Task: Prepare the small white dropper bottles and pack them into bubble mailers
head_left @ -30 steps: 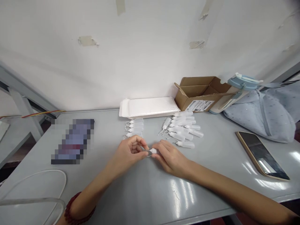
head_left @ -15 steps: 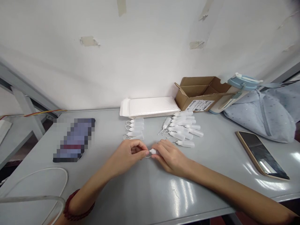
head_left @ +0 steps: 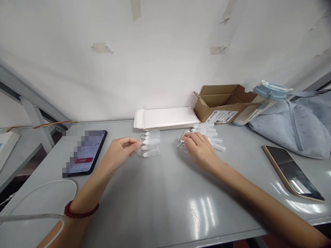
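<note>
My left hand (head_left: 123,149) is at the left end of a row of small translucent dropper bottles (head_left: 152,141) with white pointed caps and thin looped tethers. Its thumb and forefinger are pinched at the tip of one bottle. My right hand (head_left: 200,148) lies over a loose pile of similar bottles (head_left: 218,141). Its fingers are bent down, the fingertips beside a white cap near the pile's left edge. The right thumb and whatever lies under the palm are hidden.
Behind the bottles lie a white flat packet (head_left: 168,117) and an open cardboard box (head_left: 207,112). A blue-lidded drink bottle (head_left: 270,92) and a pale blue bag (head_left: 276,129) stand right. Phones lie left (head_left: 93,151) and right (head_left: 291,175). A white cable (head_left: 38,216) crosses the lower left.
My hands have parted from the middle, where they held one dropper bottle together. The left moved left and up to the row; the right moved up and right onto the pile.
</note>
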A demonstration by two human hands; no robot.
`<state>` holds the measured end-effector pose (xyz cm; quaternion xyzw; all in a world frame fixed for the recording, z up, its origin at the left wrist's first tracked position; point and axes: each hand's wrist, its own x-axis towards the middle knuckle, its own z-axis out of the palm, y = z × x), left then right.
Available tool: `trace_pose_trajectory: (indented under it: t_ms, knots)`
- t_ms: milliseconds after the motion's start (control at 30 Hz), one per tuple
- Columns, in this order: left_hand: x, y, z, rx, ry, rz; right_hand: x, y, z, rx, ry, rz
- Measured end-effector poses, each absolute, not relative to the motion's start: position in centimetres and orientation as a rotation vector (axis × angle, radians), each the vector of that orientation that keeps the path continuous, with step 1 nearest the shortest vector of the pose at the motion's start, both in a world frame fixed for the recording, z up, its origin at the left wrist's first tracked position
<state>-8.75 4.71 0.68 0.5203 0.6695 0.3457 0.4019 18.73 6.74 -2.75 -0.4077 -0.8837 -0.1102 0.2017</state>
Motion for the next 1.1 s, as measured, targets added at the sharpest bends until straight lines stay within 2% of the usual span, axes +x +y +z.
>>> trace_pose_trajectory:
  t_ms: [267, 667, 833, 967, 1100]
  knots:
    - [-8.9, 5.1, -0.7, 1.302, 1.726, 0.892, 19.2, 7.5, -3.9, -1.246, -2.589, -0.455]
    - [-8.7, 4.9, -0.4, 1.324, 1.762, 0.889, 19.5, 7.9, -4.6, -1.007, -2.613, -0.502]
    - [-8.3, 4.7, -0.2, 1.422, 1.787, 0.954, 19.0, 7.7, -4.4, -0.893, -2.381, -0.265]
    - [-7.1, 3.8, 0.4, 1.403, 1.702, 1.011, 18.4, 6.5, -3.1, -0.880, -2.166, 0.055]
    - [-5.4, 2.6, 0.4, 1.390, 1.467, 0.892, 17.9, 5.0, -1.6, -0.976, -2.103, 0.447]
